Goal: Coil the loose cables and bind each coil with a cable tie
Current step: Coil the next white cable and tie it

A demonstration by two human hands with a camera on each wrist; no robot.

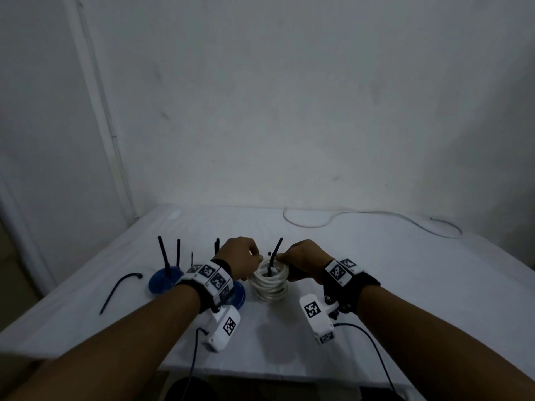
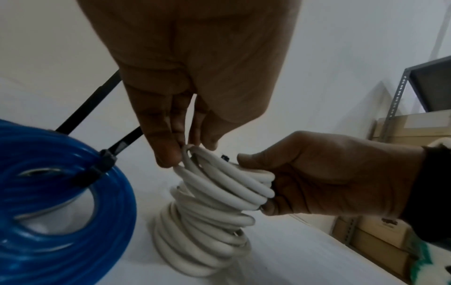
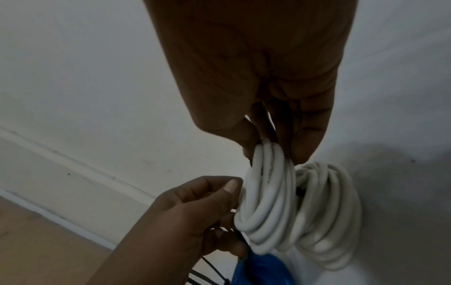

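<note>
A white cable coil (image 1: 270, 282) stands on the table, its upper loops lifted and leaning. My left hand (image 1: 246, 257) pinches the top loops from the left; the left wrist view shows its fingertips (image 2: 168, 154) on the white cable coil (image 2: 207, 212). My right hand (image 1: 298, 260) grips the loops from the right, thumb on top (image 2: 256, 158). In the right wrist view its fingertips (image 3: 300, 150) clamp the white cable coil (image 3: 268, 202). A black cable tie (image 1: 275, 254) rises through the coil's centre between both hands; its lower end is hidden.
Two blue coils (image 1: 163, 280) (image 1: 238, 296), each bound with upright black ties (image 1: 163, 253), lie left of the white coil. A loose black tie (image 1: 121, 287) lies at far left. One loose white cable (image 1: 376, 219) runs along the back right. A wall stands behind the table.
</note>
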